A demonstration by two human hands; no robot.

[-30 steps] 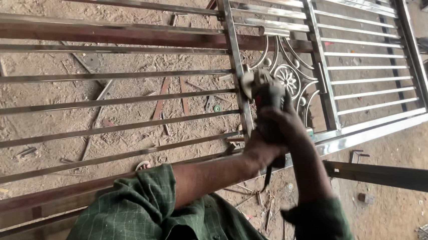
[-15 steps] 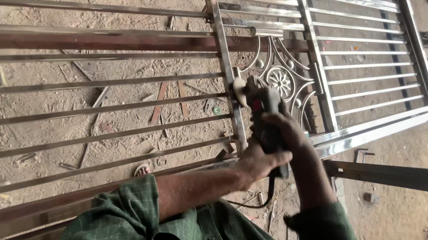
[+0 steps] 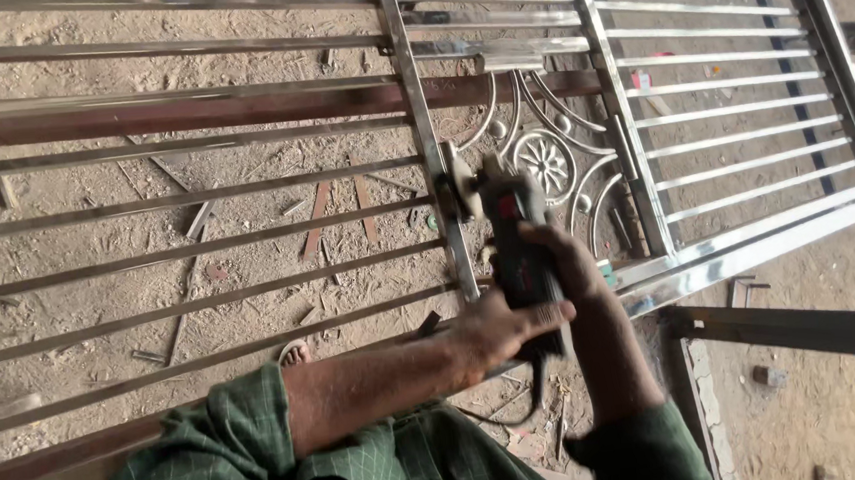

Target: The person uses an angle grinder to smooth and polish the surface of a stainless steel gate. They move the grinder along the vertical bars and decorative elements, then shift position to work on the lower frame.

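Dusty dirt floor (image 3: 100, 293), scattered metal scraps (image 3: 318, 218).

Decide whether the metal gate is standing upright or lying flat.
Lying flat: the gate lies over the sandy ground, seen between its bars from above.

Dark angle grinder (image 3: 513, 239) against steel gate upright (image 3: 428, 140)

Label on grinder: a red patch (image 3: 511, 207) on the dark tool body, centre of frame.
Tag on gate: small red-and-white slip (image 3: 642, 82), upper right, among the bars.
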